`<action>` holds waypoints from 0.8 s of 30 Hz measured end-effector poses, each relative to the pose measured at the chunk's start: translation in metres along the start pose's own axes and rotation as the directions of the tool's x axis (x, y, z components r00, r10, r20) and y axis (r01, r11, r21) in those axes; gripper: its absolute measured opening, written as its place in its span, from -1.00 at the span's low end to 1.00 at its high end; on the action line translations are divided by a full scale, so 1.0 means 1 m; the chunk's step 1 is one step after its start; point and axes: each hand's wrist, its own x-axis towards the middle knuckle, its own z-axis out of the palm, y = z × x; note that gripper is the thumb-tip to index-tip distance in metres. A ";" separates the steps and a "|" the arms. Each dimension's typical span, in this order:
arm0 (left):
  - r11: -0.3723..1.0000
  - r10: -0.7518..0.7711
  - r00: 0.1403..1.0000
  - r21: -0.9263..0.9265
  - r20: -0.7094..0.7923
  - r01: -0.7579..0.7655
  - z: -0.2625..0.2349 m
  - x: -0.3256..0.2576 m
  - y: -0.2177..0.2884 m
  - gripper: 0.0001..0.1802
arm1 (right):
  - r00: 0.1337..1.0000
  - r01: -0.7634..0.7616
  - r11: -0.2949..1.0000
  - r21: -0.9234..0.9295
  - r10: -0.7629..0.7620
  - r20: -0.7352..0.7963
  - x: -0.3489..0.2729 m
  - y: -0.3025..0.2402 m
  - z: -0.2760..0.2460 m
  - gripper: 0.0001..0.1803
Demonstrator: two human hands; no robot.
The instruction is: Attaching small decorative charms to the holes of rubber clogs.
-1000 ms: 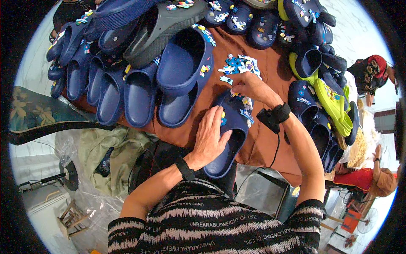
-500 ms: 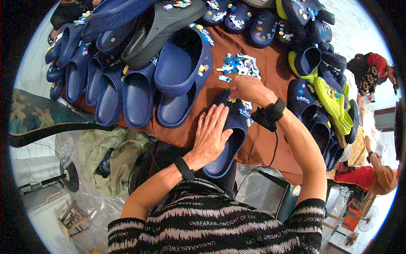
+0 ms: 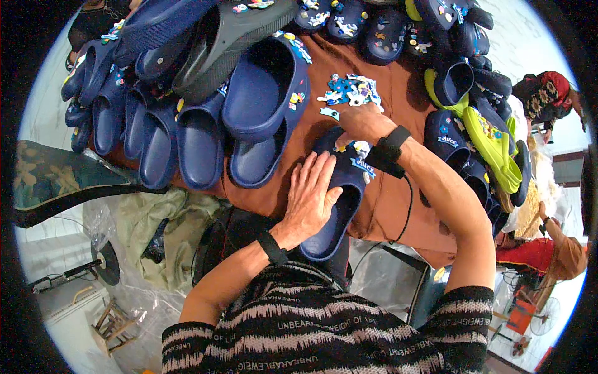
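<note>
A navy clog (image 3: pixel 336 218) lies on the brown cloth (image 3: pixel 398 193) right in front of me, toe pointing away. My left hand (image 3: pixel 310 198) lies flat on its inner side with fingers spread, holding it down. My right hand (image 3: pixel 362 123), a black band on its wrist, curls down onto the clog's toe, where several coloured charms (image 3: pixel 360 156) are fixed. What its fingertips pinch is hidden. Just beyond that hand lies a loose pile of small blue and white charms (image 3: pixel 349 92).
Rows of navy clogs (image 3: pixel 199 143) and a dark grey one (image 3: pixel 230 43) fill the cloth to the left and back. More navy and lime-green clogs (image 3: pixel 492 143) crowd the right. A person in red (image 3: pixel 548 100) is at the right edge. Bags and a stool (image 3: pixel 115 324) lie on the floor.
Almost nothing differs. Both hands stay on the same clog; my left hand's fingers have shifted slightly forward along it.
</note>
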 end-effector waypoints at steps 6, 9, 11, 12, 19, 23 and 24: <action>1.000 0.019 1.000 -0.022 0.005 -0.019 0.001 0.003 0.000 -0.36 | 0.995 0.029 0.970 -0.243 -0.051 -0.087 0.007 -0.008 0.029 -0.69; 1.000 0.020 1.000 -0.021 -0.015 -0.020 -0.006 0.001 -0.002 -0.36 | 0.998 0.037 0.956 -0.292 -0.023 0.052 0.019 -0.026 0.002 -0.69; 1.000 0.023 1.000 0.000 -0.014 -0.023 -0.004 0.001 0.001 -0.36 | 0.946 -0.026 1.000 -0.009 0.028 0.322 0.030 -0.006 -0.012 -0.62; 1.000 0.023 1.000 0.018 -0.010 -0.023 -0.001 0.002 0.002 -0.35 | 0.854 -0.157 0.968 0.194 0.035 0.519 0.032 0.008 -0.016 -0.57; 1.000 0.011 1.000 -0.007 -0.010 -0.011 -0.006 -0.002 0.001 -0.35 | 0.955 -0.184 0.852 0.491 0.037 0.293 0.002 0.014 -0.015 -0.43; 1.000 0.014 1.000 -0.001 -0.008 -0.014 -0.004 -0.001 0.000 -0.34 | 0.977 -0.209 0.927 0.310 0.182 0.115 -0.012 -0.003 -0.019 -0.40; 1.000 0.016 1.000 0.000 -0.003 -0.016 -0.003 0.000 0.000 -0.34 | 0.976 -0.211 0.927 0.310 0.183 0.115 -0.014 -0.005 -0.018 -0.40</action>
